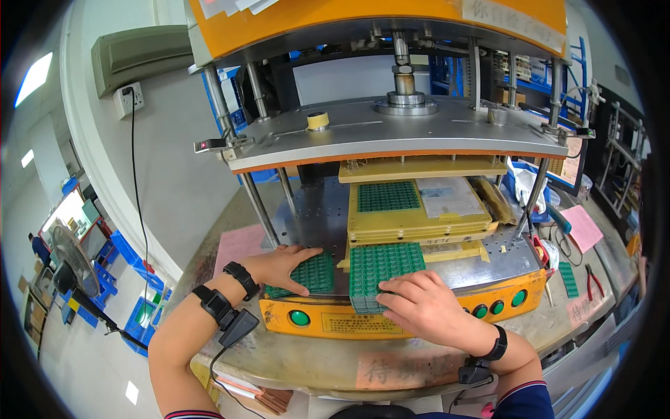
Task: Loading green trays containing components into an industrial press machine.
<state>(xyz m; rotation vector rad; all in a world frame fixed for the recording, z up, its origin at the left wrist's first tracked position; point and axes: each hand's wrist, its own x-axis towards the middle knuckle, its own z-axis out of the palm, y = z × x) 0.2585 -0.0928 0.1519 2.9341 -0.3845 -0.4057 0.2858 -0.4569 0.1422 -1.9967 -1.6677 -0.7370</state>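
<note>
Two stacks of green circuit boards lie at the front of the press bed. My left hand (283, 267) rests on the low left stack (317, 274), its thumb and index finger spread apart across the boards. On the taller right stack (386, 264), my right hand (423, 302) has its fingers closed at the near right corner. Whether it grips one board or several cannot be seen. Behind the stacks, another green board (388, 197) sits in the yellow fixture (370, 227), beside a pale sheet (449, 197).
The press's grey upper plate (349, 129) hangs above the fixture, between steel posts (259, 209). Green buttons (299, 318) line the orange front panel. A tape roll (317, 120) sits on the plate. Red-handled pliers (594, 283) and a green strip (568, 280) lie at right.
</note>
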